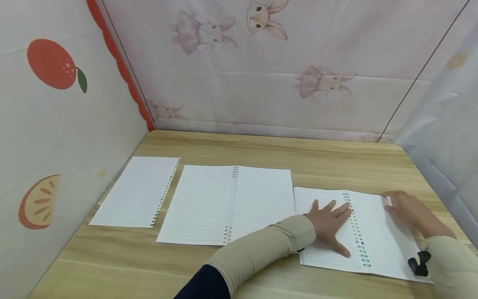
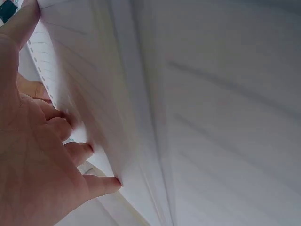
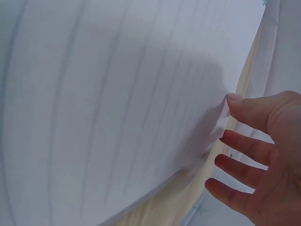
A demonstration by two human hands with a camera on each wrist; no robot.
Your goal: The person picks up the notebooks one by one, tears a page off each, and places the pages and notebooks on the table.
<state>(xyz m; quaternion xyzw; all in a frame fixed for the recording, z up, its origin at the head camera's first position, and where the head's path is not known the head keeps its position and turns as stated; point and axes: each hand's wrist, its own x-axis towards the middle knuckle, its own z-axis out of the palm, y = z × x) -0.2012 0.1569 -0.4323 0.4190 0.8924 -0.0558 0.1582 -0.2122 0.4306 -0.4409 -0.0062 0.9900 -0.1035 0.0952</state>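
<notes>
On the right side of the wooden table (image 1: 239, 145), an open notebook with green rings (image 1: 381, 241) is laid out, with lined pages on both sides. Its left page is pressed by the left hand (image 1: 330, 224), which is laid on it with the fingers spread wide, close to the rings. At the far right corner, the edge of the right page is pinched by the right hand (image 1: 407, 209). Its thumb is set on the paper, its first finger is hidden, and its other fingers are held apart beside the edge. Just to the left, another open notebook (image 1: 198, 203) is placed. Farther left, a loose sheet (image 1: 130, 193) is seen, its right edge torn and full of holes. Both arms are covered by tan sleeves (image 1: 257, 249).
</notes>
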